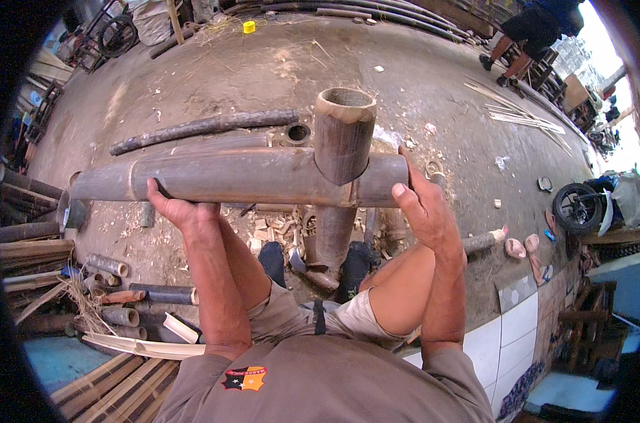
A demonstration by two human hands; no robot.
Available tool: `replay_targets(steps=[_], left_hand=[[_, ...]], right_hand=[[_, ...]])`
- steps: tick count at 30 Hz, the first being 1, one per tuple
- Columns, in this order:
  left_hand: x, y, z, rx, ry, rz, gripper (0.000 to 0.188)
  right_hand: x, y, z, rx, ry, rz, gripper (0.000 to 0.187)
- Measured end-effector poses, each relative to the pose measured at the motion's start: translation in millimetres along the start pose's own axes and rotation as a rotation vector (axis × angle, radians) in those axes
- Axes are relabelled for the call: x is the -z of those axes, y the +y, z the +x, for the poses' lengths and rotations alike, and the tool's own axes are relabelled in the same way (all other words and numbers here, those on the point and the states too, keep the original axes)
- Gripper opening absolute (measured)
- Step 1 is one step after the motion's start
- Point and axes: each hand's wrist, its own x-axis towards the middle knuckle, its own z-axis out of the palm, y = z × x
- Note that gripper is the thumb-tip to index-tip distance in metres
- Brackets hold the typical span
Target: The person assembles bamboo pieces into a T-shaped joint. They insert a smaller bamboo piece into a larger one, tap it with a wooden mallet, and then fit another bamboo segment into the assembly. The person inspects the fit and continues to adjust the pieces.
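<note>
While the left forearm (218,289) and the right forearm (445,296) rise steeply from bent elbows, the person's two hands carry a thick horizontal bamboo pole (228,178) above the middle of the floor (263,77). The left hand (192,213) cups this pole from below, left of its midpoint, with the thumb laid up the near side; its other fingers are mostly hidden. The right hand (429,208) grasps the pole's right end, thumb on the near side and forefinger reaching up along the end; how the remaining fingers lie cannot be told. Between the hands, nearer the right, an upright bamboo tube (345,130) passes through the pole, its hollow mouth facing upward and its lower part visible underneath. Pale wood chips (267,233) litter the floor below, and a long dark bamboo pole (207,131) lies just beyond. A yellow roll (249,27) sits near the floor's far edge, pale bamboo slats (528,121) lie crossed toward its right edge, and short bamboo offcuts (106,265) lie toward its left edge.
</note>
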Motion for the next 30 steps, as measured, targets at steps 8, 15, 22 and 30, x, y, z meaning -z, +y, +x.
replay_targets(steps=[8,15,22,30], left_hand=[[-2,0,1,0.014,-0.001,-0.015,0.072],[-4,-2,-1,0.049,0.049,0.0,0.068],[6,-5,8,0.082,0.068,0.01,0.066],[12,-3,14,0.071,0.066,0.01,0.068]], right_hand=[[-7,5,3,-0.023,0.05,0.007,0.069],[-8,2,4,-0.131,0.065,-0.058,0.067],[-8,4,4,-0.136,0.085,-0.082,0.066],[-8,8,3,-0.084,0.059,-0.093,0.065]])
